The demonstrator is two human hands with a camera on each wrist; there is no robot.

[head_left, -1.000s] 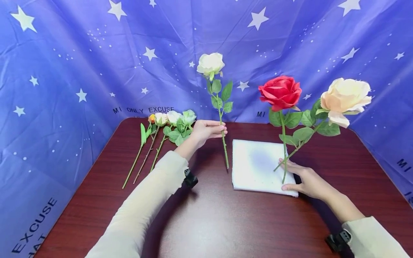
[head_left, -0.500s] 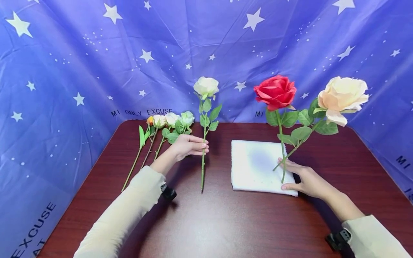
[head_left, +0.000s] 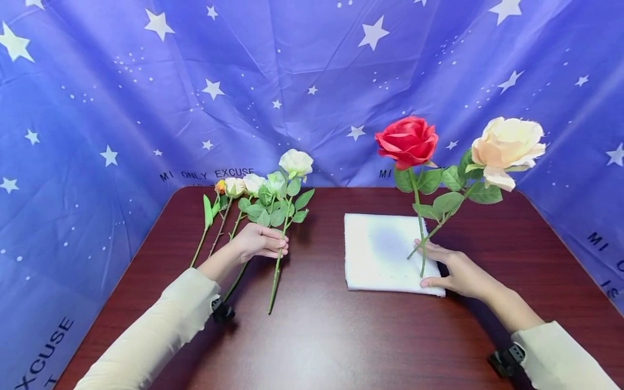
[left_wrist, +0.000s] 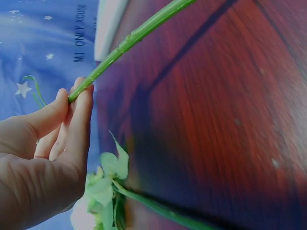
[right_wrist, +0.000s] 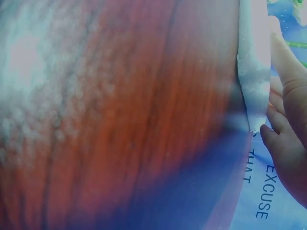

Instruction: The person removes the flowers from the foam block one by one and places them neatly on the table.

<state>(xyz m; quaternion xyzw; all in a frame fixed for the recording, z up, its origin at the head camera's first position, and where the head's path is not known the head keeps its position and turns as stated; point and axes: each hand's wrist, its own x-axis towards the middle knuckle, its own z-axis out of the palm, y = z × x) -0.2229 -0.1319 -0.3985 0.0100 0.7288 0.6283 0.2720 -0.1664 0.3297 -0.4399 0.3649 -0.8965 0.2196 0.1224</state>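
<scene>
My left hand [head_left: 258, 241] pinches the green stem of a white rose [head_left: 296, 162] between thumb and fingers. In the left wrist view the stem [left_wrist: 144, 32] runs up and right from the fingertips. The bloom overlaps the lying flowers in the head view, and the stem's bare end points toward me. A red rose [head_left: 407, 142] and a peach-cream rose [head_left: 509, 146] stand in a white foam block [head_left: 363, 265], stems crossing, the cream one leaning right. My right hand [head_left: 463, 273] rests on the block's right end, thumb and fingers spread.
Left of the held rose lie several flowers: an orange-tipped one [head_left: 220, 187], a pale pink rose [head_left: 234, 187], a white rose [head_left: 254, 184] and a pale green rose [head_left: 275, 184]. A starry blue cloth [head_left: 322, 65] hangs behind the dark red table [head_left: 312, 336].
My left hand has carried the white rose left, down and nearer to me, bringing its bloom beside the lying flowers. The right hand stays on the foam block.
</scene>
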